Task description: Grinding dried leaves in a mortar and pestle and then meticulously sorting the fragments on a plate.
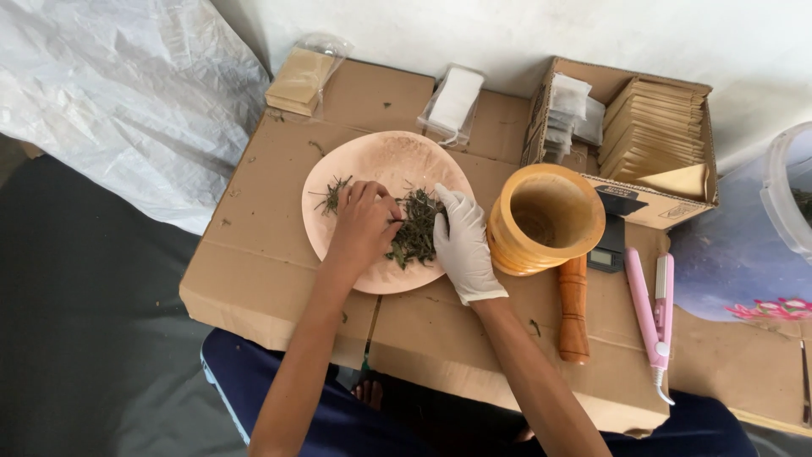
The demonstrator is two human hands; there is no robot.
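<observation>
- Two hands over pink plate (pixel 355 161).
- Left hand (pixel 362 227), bare: fingers curled, pinching dried herbs (pixel 416 233).
- Right hand (pixel 462 241), white-gloved: fingers together, resting on herbs.
- Wooden mortar (pixel 545 218) just beside.

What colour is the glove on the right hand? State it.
White; the glove covers the right hand, seen in the head view, resting on dried leaves.

left hand (pixel 362 222): bare, held palm down, fingers curled inward, forearm extended up from lower left | right hand (pixel 461 241): white glove worn, fingers bent leftward, forearm bare, angled in from lower right | hands held close together
</observation>
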